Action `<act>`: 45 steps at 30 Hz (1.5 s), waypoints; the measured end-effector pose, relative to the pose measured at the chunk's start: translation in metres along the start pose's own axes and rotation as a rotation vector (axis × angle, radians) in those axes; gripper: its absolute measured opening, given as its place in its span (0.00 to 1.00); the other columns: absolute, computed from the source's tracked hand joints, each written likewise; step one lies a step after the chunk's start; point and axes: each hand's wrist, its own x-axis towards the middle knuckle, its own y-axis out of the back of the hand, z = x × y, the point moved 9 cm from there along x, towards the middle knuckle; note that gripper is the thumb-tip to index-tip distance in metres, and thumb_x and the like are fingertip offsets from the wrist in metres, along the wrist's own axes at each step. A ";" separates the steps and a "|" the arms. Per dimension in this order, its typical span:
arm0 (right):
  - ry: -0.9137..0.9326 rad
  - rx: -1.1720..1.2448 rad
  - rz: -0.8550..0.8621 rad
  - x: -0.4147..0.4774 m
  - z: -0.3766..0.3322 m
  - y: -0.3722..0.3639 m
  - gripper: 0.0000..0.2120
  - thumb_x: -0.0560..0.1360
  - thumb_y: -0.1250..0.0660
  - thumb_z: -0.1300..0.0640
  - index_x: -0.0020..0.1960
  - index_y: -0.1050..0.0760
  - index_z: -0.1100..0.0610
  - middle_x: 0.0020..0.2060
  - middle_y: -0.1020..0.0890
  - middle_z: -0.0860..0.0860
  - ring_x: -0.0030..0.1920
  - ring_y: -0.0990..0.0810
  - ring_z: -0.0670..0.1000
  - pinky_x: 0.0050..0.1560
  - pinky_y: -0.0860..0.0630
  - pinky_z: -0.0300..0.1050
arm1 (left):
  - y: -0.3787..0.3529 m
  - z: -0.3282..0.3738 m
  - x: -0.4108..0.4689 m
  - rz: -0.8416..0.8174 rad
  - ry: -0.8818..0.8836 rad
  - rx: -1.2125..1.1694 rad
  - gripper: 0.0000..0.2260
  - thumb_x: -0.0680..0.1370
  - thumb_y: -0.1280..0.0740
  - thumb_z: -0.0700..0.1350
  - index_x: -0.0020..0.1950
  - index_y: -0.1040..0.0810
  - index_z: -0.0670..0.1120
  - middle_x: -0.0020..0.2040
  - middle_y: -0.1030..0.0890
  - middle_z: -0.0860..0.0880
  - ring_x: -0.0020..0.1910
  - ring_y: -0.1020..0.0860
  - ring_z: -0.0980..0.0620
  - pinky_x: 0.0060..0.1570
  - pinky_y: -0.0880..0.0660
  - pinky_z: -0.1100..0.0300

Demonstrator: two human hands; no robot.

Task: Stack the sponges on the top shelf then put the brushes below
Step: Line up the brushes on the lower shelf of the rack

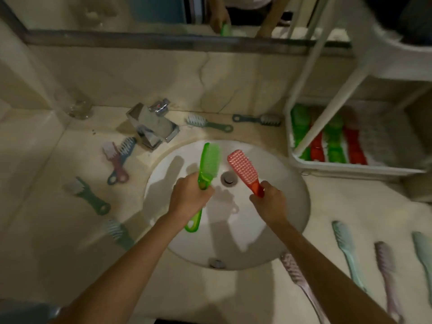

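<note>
While the left hand (189, 195) clamps the translucent green plastic scrub brush (208, 163), the right hand (268, 200) clamps the red plastic brush (243, 169), both over the white sink (288, 206), probably bound for the white rack's lower shelf (350, 166) at two o'clock.

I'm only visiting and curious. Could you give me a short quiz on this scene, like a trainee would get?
1. True or false: the left hand grips the translucent green plastic scrub brush.
2. What colour is the long-handled plastic brush that the right hand holds?
3. Both hands are above: A) the white round sink basin B) a towel C) a bucket.
Key: 1 true; 2 red; 3 A.
</note>
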 end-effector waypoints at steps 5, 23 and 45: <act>-0.040 0.101 0.242 -0.034 0.024 0.079 0.09 0.72 0.34 0.62 0.50 0.25 0.64 0.46 0.19 0.61 0.45 0.22 0.60 0.40 0.34 0.44 | -0.010 0.075 -0.018 -0.008 -0.210 -0.016 0.10 0.72 0.32 0.45 0.33 0.30 0.46 0.32 0.23 0.44 0.39 0.22 0.41 0.35 0.33 0.59; -0.267 0.099 0.357 0.004 0.151 0.247 0.19 0.74 0.35 0.55 0.61 0.30 0.62 0.54 0.21 0.65 0.55 0.23 0.65 0.52 0.26 0.54 | -0.158 0.293 -0.006 -0.251 -0.359 -0.230 0.14 0.80 0.41 0.47 0.50 0.23 0.37 0.45 0.21 0.40 0.47 0.22 0.44 0.44 0.30 0.58; -0.190 -0.313 0.004 0.128 0.160 0.250 0.31 0.78 0.40 0.49 0.75 0.49 0.61 0.69 0.32 0.59 0.66 0.29 0.58 0.61 0.29 0.49 | -0.282 0.336 0.085 -0.455 0.001 -0.291 0.11 0.80 0.40 0.45 0.51 0.24 0.39 0.44 0.19 0.36 0.40 0.17 0.40 0.43 0.19 0.44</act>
